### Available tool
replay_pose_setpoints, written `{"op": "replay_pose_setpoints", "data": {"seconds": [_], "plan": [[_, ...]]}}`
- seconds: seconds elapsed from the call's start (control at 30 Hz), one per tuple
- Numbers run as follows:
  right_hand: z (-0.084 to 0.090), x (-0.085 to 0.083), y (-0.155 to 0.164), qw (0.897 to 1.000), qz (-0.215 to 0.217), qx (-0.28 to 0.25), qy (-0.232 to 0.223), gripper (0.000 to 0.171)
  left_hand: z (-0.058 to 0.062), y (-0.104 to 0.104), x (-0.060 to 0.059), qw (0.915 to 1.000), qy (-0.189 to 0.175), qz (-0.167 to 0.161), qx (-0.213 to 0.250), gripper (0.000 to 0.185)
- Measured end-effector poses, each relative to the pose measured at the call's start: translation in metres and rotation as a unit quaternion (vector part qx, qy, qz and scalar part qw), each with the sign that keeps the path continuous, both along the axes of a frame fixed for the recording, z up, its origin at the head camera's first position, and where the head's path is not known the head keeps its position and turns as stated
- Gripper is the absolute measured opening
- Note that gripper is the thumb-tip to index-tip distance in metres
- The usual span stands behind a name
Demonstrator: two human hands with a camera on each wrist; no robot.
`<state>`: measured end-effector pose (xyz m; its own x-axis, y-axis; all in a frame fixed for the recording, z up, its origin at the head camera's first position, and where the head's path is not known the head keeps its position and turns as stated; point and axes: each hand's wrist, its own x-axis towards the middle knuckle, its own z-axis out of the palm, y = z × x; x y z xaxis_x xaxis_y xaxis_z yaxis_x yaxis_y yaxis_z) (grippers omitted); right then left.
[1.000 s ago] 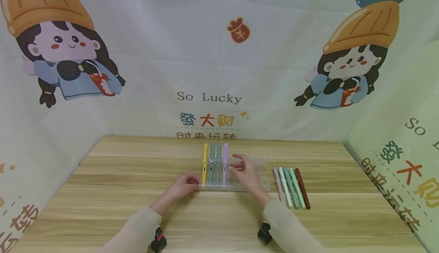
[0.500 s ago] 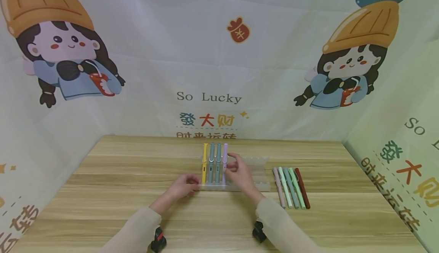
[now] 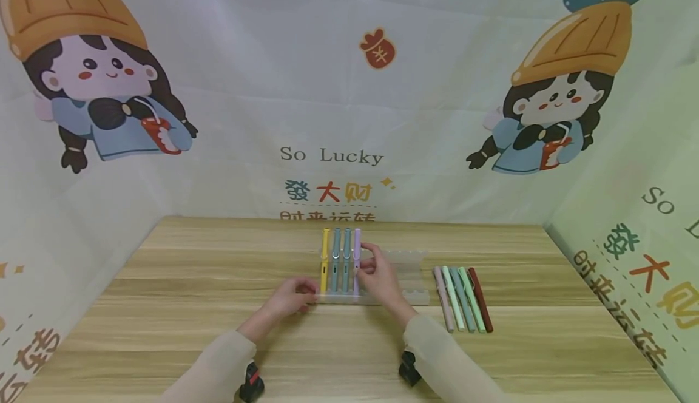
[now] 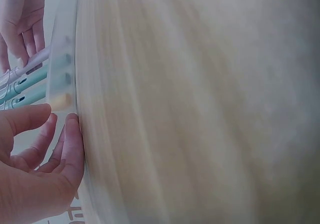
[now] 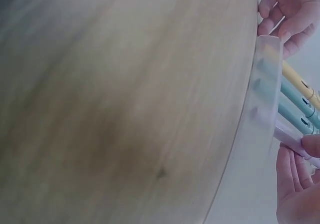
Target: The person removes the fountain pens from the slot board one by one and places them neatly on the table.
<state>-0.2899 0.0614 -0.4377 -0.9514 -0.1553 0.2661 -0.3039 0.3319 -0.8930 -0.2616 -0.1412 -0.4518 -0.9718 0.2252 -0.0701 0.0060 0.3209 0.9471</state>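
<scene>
A clear pen rack [image 3: 412, 297] lies on the wooden table. A yellow pen [image 3: 325, 248], two blue-green pens [image 3: 337, 242] and a lilac pen [image 3: 357, 239] stand side by side in its left part. My right hand [image 3: 382, 277] pinches the lilac pen between thumb and fingers; in the right wrist view the lilac pen [image 5: 289, 139] has its end behind the frosted front strip. At the rack's left end, my left hand [image 3: 295, 297] holds the corner with thumb and fingertips, beside the yellow pen.
Right of the rack lies a row of loose pens: a pinkish-grey pen [image 3: 443, 300], a pale mint pen [image 3: 453, 300], a blue-grey pen [image 3: 464, 300], a green pen [image 3: 475, 306] and a dark red pen [image 3: 482, 300]. A printed cloth [image 3: 437, 148] hangs behind the table.
My right hand has moved left from beside the lilac pen and has taken hold of it. The left hand stays at the rack's end.
</scene>
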Motion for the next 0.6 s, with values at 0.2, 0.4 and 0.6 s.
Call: {"op": "replay_pose_setpoints", "data": {"seconds": [0.2,0.4,0.6], "plan": [[0.003,-0.001,0.0,0.999,-0.006,-0.026,0.023,0.049,0.001,0.0,0.001,1.0,-0.006,0.003,0.004,0.017],[0.01,0.002,0.003,0.998,-0.017,-0.056,0.03,0.047,0.0,0.0,0.0,1.0,-0.005,0.003,0.007,0.017],[0.011,0.004,0.012,0.998,-0.02,-0.046,0.027,0.048,-0.001,0.001,0.0,0.9999,-0.004,0.009,0.005,0.016]]}}
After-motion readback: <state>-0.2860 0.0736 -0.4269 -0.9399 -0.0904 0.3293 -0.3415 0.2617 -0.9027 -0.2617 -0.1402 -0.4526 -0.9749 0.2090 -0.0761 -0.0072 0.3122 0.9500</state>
